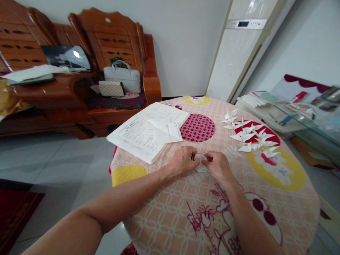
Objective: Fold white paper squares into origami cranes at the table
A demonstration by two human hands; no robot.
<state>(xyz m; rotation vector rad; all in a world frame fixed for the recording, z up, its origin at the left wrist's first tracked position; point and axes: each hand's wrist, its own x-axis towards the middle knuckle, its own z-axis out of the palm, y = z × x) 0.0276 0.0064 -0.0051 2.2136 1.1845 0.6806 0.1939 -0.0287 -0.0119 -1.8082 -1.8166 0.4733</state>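
My left hand point(184, 159) and my right hand point(218, 165) meet at the middle of a round table covered by a pink patterned cloth point(170, 212). Both pinch a small piece of folded white paper point(202, 163) that rests on the cloth between them; most of it is hidden by my fingers. Several folded white paper cranes point(252, 136) lie in a loose row to the right, beyond my right hand. To the left of my hands lies a stack of printed white sheets point(140, 136) with a loose folded sheet point(166, 131) on top.
A wooden bench point(111, 46) with a grey bag point(122, 78) and a quilted purse point(111, 88) stands behind the table. A tall white air conditioner point(239, 49) stands at the back right. A glass-topped stand with papers point(297, 109) is at the right.
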